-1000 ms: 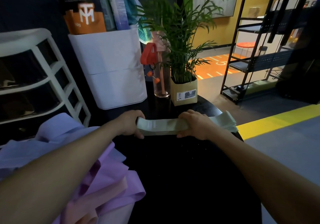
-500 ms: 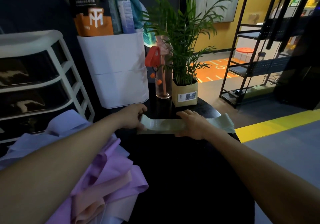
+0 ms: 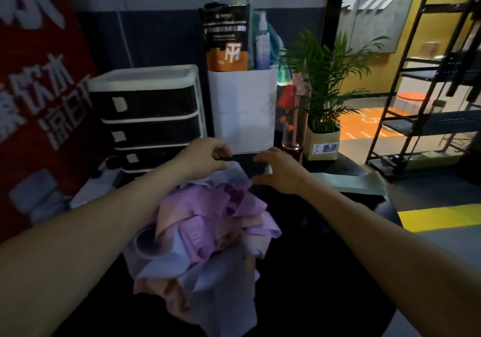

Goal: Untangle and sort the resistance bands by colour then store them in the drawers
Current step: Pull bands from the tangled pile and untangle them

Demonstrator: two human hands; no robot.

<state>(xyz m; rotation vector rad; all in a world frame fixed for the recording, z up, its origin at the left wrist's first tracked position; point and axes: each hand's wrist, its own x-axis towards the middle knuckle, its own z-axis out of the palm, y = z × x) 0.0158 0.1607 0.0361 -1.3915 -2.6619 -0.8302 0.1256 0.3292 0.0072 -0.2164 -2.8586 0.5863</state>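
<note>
A: Hands over a dark round counter [image 3: 325, 271]. The left hand [image 3: 205, 158] has its fingers curled down at the far top edge of the tangled pile of resistance bands [image 3: 205, 235]; whether it pinches the pale lilac band [image 3: 234, 174] there cannot be told.

B: And the right hand [image 3: 279, 171]?

A: Fingers spread and relaxed, holding nothing, hovering just right of the pile's top, its thumb near the lilac band.

B: Contents of the pile?

A: Purple, lilac and peach-pink bands, looped through one another, lying below and between both forearms.

B: Sorted bands?

A: A flat stack of pale green bands [image 3: 351, 183] lies on the counter just beyond the right wrist, apart from the pile.

B: Storage?

A: A white-framed drawer unit [image 3: 145, 112] with three dark drawers, all closed, stands just beyond the left hand. A white bin [image 3: 243, 110] with an orange-and-black pouch [image 3: 226, 42] and a spray bottle [image 3: 261, 43] sits beyond both hands; a potted palm [image 3: 322, 138] stands beyond the right hand.
</note>
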